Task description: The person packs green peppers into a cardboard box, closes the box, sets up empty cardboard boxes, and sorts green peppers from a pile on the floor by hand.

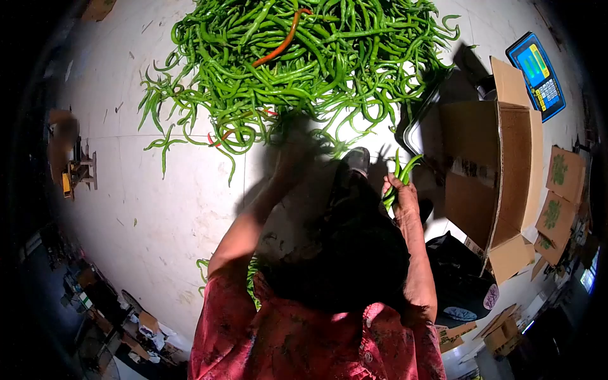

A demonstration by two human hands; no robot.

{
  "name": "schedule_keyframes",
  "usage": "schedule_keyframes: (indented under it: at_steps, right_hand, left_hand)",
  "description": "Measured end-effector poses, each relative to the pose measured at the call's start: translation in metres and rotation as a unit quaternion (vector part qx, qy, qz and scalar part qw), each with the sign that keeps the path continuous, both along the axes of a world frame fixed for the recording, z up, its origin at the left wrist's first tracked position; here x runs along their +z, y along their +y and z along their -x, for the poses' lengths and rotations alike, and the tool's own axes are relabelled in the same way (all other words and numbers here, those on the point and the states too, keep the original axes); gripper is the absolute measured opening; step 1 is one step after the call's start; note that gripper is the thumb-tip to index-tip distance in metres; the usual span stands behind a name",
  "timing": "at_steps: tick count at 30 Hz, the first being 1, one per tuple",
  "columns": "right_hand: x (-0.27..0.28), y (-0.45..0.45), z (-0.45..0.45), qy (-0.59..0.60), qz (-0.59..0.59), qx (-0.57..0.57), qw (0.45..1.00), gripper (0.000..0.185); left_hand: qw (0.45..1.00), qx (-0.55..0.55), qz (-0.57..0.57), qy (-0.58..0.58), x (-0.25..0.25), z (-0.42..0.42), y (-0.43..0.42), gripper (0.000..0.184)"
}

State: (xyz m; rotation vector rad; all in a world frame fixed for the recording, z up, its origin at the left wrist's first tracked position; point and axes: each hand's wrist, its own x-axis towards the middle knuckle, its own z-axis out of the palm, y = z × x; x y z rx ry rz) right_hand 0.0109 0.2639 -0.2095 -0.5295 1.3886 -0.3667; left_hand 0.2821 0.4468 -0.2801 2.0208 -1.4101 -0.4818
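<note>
Peppers point(329, 60), long, green and curling, lie heaped on the pale floor point(152, 228) ahead of you, with looser ones scattered along the near edge and out to your left. One long orange-red pepper point(288, 42) lies slantwise on top of the heap, and small bits of red show lower down, near its front edge.

Your right hand point(406, 195) is closed around a few green peppers point(406, 171), gripped between thumb and fingers, with their tips sticking up past your fingertips. It is well apart from the heap, in front of your body and just beside the dark shoe point(358, 158) on its left.

Your left hand point(292, 155) reaches forward to the near edge of the heap. Deep shadow covers it, so you cannot tell whether its fingers are open or closed, or whether they touch a pepper.

To your right stands an open cardboard box point(468, 206), its flaps spread outward. Beyond it is a blue-framed scale display point(538, 76) with a keypad, and farther right lie printed cardboard pieces point(552, 214). A black bag point(451, 269) sits near the box, close to your right forearm. More green peppers point(254, 288) show beside your left upper arm, partly hidden by your red patterned shirt point(310, 345).
</note>
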Motion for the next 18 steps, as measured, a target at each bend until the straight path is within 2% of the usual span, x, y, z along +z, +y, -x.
schedule_keyframes:
  at_steps: [2, 4, 6, 8, 9, 11, 14, 15, 17, 18]
  right_hand:
    - [0.000, 0.001, 0.001, -0.004, -0.002, -0.005, 1.000, 0.017]
    - [0.002, 0.000, 0.002, -0.010, -0.002, -0.007, 1.000, 0.017]
    - [0.004, 0.000, 0.004, -0.010, 0.006, -0.002, 1.000, 0.017]
    - [0.005, -0.002, 0.006, -0.003, 0.009, -0.003, 1.000, 0.018]
    - [0.004, -0.002, 0.006, 0.003, 0.007, -0.005, 1.000, 0.018]
    - [0.003, -0.002, 0.007, 0.014, 0.003, -0.006, 1.000, 0.017]
    - [0.003, -0.005, 0.006, -0.016, -0.002, -0.014, 1.000, 0.021]
    - [0.007, -0.006, 0.004, -0.024, -0.007, -0.019, 1.000, 0.022]
    - [0.025, -0.012, -0.005, -0.034, 0.011, -0.020, 0.999, 0.020]
    - [0.031, -0.014, -0.009, -0.040, 0.020, -0.022, 0.999, 0.020]
  left_hand:
    - [0.990, -0.011, 0.051, -0.134, -0.050, -0.014, -0.031, 0.052]
    - [0.981, 0.014, 0.093, -0.170, -0.074, -0.007, -0.041, 0.035]
    - [0.983, 0.045, 0.036, -0.172, -0.110, 0.001, -0.052, 0.031]
    - [0.980, 0.082, -0.117, -0.142, -0.172, 0.009, -0.060, 0.039]
    - [0.980, 0.066, -0.143, -0.125, -0.167, 0.010, -0.060, 0.041]
    - [0.984, 0.055, -0.151, -0.075, -0.119, 0.008, -0.067, 0.041]
    - [0.980, 0.046, -0.158, 0.115, 0.007, 0.004, -0.064, 0.041]
    - [0.966, 0.053, -0.163, 0.194, 0.048, -0.001, -0.066, 0.041]
    - [0.919, 0.088, -0.163, 0.347, 0.097, -0.009, -0.067, 0.042]
    - [0.895, 0.109, -0.151, 0.406, 0.093, -0.013, -0.060, 0.041]
